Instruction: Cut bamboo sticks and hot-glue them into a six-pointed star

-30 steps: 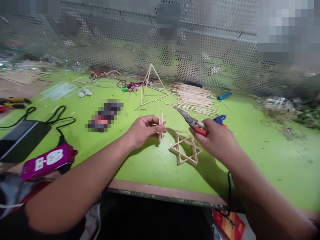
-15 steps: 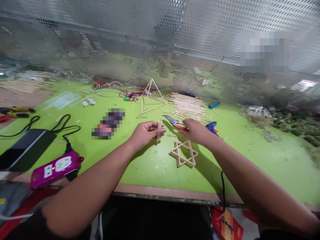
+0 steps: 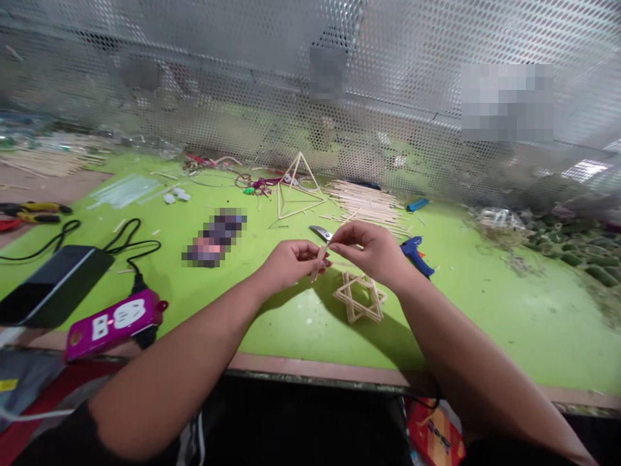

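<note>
**A:** What does the head camera show at the hands?

**B:** They're together. The left hand (image 3: pixel 291 265) and right hand (image 3: pixel 369 254) meet over a few thin wooden sticks (image 3: pixel 319 260), held tilted above the green table (image 3: pixel 485 317).

**A:** Clamped on them?

**B:** The left hand's fingers wrap the sticks low down, and the right hand's fingertips pinch them higher up.

**A:** And the cutters?

**B:** Only their steel tip (image 3: pixel 320 233) shows, just past the right hand. The rest is hidden behind that hand, so I can't tell if it's gripping them.

**A:** What's below the hands?

**B:** A stick star (image 3: pixel 359 298) lies flat just under them, not touching either hand. A blue glue gun (image 3: pixel 415 254) sits to the right.

**A:** Farther back?

**B:** A stick pyramid (image 3: pixel 295 191) stands upright beside a heap of loose sticks (image 3: pixel 363 204), with a blue lighter (image 3: pixel 418 205) past the heap, and a perforated metal screen (image 3: pixel 242 77) runs behind everything.

**A:** Left side?

**B:** There's a magenta power strip (image 3: pixel 114 320), a black power brick (image 3: pixel 55 286), and yellow-handled pliers (image 3: pixel 33 213) at the far edge. Nearer the hands is a blurred object (image 3: pixel 214 238) — too obscured to name.
</note>
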A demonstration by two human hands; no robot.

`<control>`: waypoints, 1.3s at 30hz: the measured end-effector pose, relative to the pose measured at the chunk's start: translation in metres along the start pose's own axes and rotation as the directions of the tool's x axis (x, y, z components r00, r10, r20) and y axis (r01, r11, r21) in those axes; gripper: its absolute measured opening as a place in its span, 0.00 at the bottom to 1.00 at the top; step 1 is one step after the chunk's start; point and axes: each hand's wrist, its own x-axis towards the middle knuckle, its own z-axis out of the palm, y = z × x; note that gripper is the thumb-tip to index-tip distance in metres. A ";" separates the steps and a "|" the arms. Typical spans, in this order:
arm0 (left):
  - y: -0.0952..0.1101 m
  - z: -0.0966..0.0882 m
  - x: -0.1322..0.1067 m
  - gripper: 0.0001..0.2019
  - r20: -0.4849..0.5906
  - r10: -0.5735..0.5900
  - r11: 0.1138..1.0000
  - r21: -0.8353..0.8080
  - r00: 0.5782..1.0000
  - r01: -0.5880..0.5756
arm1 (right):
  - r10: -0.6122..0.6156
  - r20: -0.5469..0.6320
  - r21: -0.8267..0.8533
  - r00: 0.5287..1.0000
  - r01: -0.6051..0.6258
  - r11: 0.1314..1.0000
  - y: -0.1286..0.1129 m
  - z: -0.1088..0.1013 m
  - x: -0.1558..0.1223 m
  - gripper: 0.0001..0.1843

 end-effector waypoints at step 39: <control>-0.001 -0.005 0.005 0.24 -0.082 -0.002 0.995 -0.096 0.997 -0.006 | -0.068 -0.149 0.138 0.986 0.089 0.986 0.022 0.010 -0.001 0.07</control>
